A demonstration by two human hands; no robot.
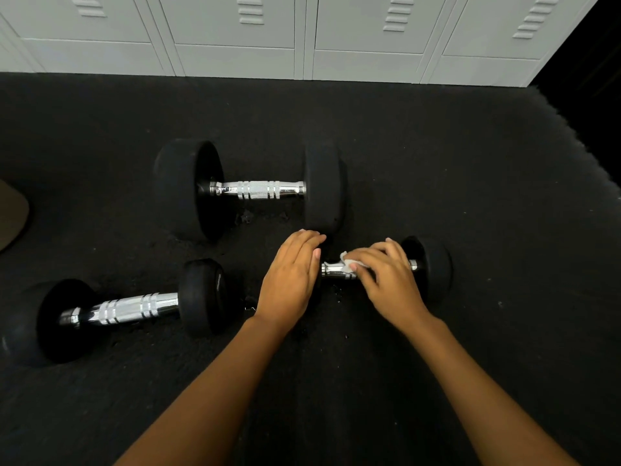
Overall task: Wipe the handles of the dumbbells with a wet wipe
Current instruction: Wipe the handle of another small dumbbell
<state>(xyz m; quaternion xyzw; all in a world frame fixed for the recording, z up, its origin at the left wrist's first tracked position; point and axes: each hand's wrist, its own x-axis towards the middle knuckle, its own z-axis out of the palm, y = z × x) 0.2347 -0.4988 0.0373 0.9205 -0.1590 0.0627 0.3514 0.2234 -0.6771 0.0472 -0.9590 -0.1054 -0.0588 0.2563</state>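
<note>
Wet wipe (349, 264): white, crumpled, pressed onto the chrome handle (332, 269) of the near-right dumbbell (430, 267), under the right hand's fingers.
Right hand (386, 280): curled over the handle, gripping the wipe against it.
Left hand (290, 280): flat, fingers together, covering that dumbbell's left head; whether it grips is unclear.
Large dumbbell (248, 190): just behind the hands, its right head close to the left hand's fingertips.
Near-left dumbbell (121, 311): angled, apart from the left wrist, handle bare.
Floor mat (470, 183): black; open room right of the hands up to its frayed right edge.
Lockers (302, 35): pale grey, along the mat's far edge.
</note>
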